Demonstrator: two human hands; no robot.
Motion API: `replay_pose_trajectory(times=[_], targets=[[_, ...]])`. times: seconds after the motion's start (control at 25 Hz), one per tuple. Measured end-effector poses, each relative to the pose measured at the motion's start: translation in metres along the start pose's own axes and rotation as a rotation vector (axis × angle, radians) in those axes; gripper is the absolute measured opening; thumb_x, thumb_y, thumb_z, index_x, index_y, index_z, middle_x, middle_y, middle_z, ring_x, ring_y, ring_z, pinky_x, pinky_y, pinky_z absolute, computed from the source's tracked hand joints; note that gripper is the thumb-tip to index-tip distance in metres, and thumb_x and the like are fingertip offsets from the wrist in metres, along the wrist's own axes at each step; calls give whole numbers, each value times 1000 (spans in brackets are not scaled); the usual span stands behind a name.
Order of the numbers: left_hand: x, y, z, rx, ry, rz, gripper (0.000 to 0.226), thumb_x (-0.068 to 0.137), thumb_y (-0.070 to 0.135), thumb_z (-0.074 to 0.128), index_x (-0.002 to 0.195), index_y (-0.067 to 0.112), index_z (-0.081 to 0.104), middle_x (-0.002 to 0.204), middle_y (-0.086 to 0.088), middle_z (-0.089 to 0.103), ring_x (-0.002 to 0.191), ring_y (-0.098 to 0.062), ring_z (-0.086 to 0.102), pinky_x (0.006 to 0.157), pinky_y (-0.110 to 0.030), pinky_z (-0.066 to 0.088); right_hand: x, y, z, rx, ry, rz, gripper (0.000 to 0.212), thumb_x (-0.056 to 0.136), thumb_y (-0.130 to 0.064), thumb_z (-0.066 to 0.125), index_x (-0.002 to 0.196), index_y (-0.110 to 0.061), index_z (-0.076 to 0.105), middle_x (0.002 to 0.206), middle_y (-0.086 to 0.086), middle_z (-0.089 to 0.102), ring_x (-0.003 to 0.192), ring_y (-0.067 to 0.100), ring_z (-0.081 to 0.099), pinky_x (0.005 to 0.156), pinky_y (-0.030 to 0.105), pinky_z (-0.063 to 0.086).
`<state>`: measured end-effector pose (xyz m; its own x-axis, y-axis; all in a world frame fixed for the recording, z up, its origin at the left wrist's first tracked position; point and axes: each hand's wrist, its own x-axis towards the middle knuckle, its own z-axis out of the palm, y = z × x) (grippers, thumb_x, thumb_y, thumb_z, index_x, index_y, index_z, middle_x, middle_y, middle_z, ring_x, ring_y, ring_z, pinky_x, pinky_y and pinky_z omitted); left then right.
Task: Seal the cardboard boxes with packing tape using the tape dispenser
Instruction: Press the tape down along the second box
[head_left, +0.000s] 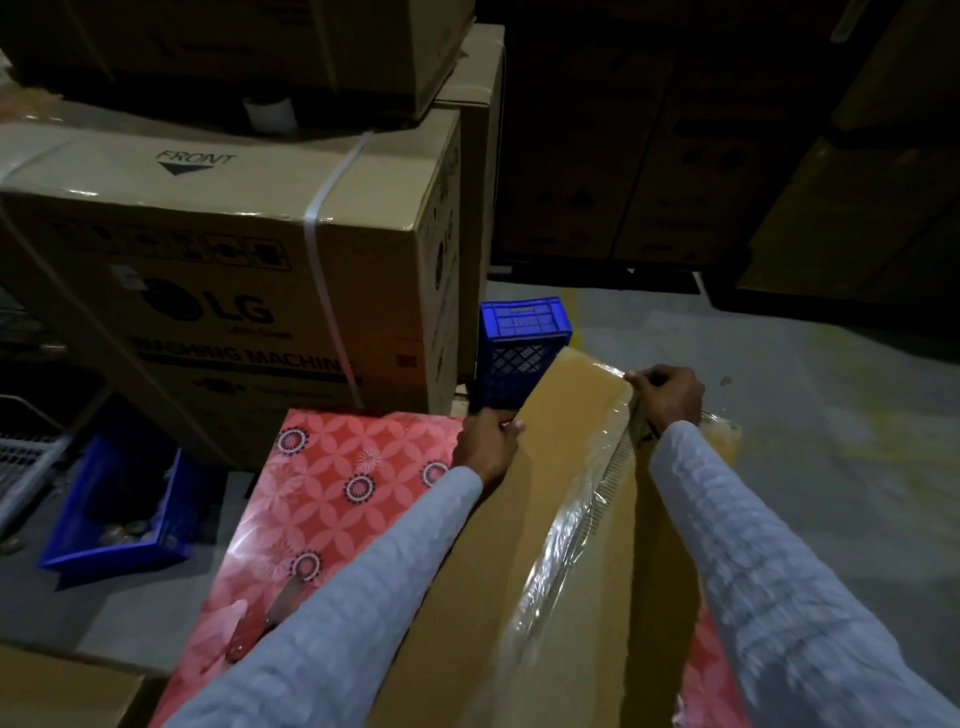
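Clear tape (582, 525) ran lengthwise along the cardboard box (545, 467) toward its far edge, where the right hand (670, 397) pinched it; the left hand (488, 441) gripped the box's left edge.

So counting it up: two hands in view, left hand (485, 447) and right hand (670, 397), both up at the far end of one brown cardboard box (519, 545). One strip of clear packing tape (576, 514) runs down it, between the hands. Under that box, one red flowered table top (332, 499). Blue plastic stuff comes to two: one crate (522, 345) just beyond the left hand, one bin (111, 512) well off to its left. One big LG washing machine carton (234, 280) beyond that hand, with more cartons stacked on and around it, too dark to count.
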<state>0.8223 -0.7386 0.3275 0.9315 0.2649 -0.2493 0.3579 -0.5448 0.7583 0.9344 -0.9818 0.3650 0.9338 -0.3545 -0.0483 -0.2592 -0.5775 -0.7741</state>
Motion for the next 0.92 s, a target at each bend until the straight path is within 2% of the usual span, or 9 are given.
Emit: replay_pose_trajectory(times=[0.08, 0.2, 0.4, 0.56, 0.64, 0.76, 0.84, 0.92], targets=[[7, 13, 17, 10, -44, 17, 46, 86, 60, 55, 118, 34, 73, 125, -3, 72, 109, -31, 67, 96, -43, 54, 0, 21, -23, -9, 69, 64, 22, 81, -41, 83, 88, -20, 80, 89, 8, 78, 88, 32, 72, 84, 40, 58], [8, 42, 40, 32, -74, 76, 38, 92, 56, 60, 121, 35, 73, 130, -5, 69, 116, -32, 64, 100, -42, 52, -5, 53, -55, -36, 184, 123, 21, 85, -40, 80, 91, -20, 81, 93, 9, 78, 91, 34, 71, 85, 39, 57], [-2, 85, 75, 224, 8, 194, 28, 98, 51, 58, 118, 39, 74, 125, -5, 72, 121, -35, 59, 100, -44, 44, -22, 100, -90, -129, 360, 221, 16, 93, -35, 73, 93, -20, 79, 101, 13, 76, 96, 37, 69, 93, 42, 49], [-24, 78, 78, 315, 15, 336, 32, 102, 49, 50, 113, 31, 74, 114, -6, 75, 111, -36, 63, 96, -48, 48, -43, 110, -95, -314, 429, 200, 12, 99, -25, 63, 99, -19, 73, 109, 14, 70, 107, 38, 61, 94, 45, 41], [-34, 61, 66, 343, 27, 387, 31, 103, 47, 46, 113, 30, 71, 111, -5, 75, 106, -34, 66, 93, -49, 50, -48, 111, -93, -364, 403, 110, 17, 92, -11, 63, 105, -19, 71, 113, 13, 65, 108, 38, 56, 94, 44, 40], [-49, 30, 37, 336, 70, 379, 30, 104, 43, 47, 117, 29, 70, 113, -4, 75, 105, -31, 67, 91, -49, 53, -56, 94, -77, -455, 224, -179, 48, 71, -1, 74, 116, -19, 72, 120, 13, 65, 109, 38, 56, 95, 43, 44], [-62, 6, 13, 370, 124, 353, 33, 104, 46, 44, 119, 30, 69, 113, -3, 75, 105, -30, 67, 91, -49, 53, -73, 68, -48, -448, 50, -398, 46, 70, -4, 76, 114, -17, 75, 118, 12, 68, 107, 38, 59, 93, 42, 48], [-73, -20, -8, 412, 163, 315, 35, 105, 46, 43, 119, 30, 70, 112, -4, 75, 104, -31, 68, 92, -48, 51, -104, 39, -15, -355, -83, -545, 28, 82, -11, 70, 108, -18, 77, 114, 8, 70, 103, 34, 61, 88, 39, 50]])
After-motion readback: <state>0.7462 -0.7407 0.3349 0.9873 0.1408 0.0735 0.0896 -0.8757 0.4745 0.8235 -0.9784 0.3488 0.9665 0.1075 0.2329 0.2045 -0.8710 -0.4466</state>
